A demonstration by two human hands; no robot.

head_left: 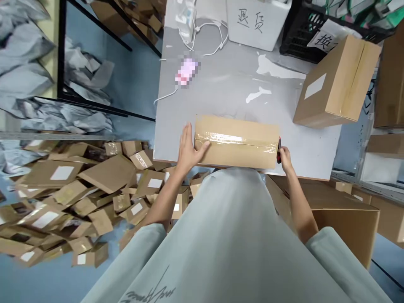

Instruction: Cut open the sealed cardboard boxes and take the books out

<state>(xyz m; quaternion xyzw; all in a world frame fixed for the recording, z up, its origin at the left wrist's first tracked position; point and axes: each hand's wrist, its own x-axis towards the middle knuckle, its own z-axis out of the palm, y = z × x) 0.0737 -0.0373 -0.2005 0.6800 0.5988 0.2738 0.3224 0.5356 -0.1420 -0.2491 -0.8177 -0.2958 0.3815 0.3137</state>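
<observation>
1. Long cardboard box (pixel 236 145): its underside is hidden against the tabletop (pixel 217 97), and the left thumb covers a little of its top.
2. Several other things are hard to make out. A pinkish object (pixel 187 71) farther back is blurred into coarse squares, the black crate (pixel 298 40) runs out of view at the top, and the white bin (pixel 257 27) beside it is cut off there too.
3. The box is plain brown and lies lengthwise from left to right along the near edge of the tabletop, just in front of the pale green shirt (pixel 236 219). A seam runs along its upper face, and shiny clear tape (pixel 221 138) follows it, glaring white in places and wrinkled toward the right end.
4. The left hand (pixel 188 149) is at the left end of the box, its fingers straight, close together and pointing away from the body; the thumb spreads out over the top face.
5. The right hand (pixel 285 159) is at the opposite end, its fingers bent and pinching a black-and-red tool (pixel 279 150) held upright in view beside that end. I cannot tell whether the tool touches the cardboard.
6. Both forearms reach forward, angled inward toward the box.
</observation>
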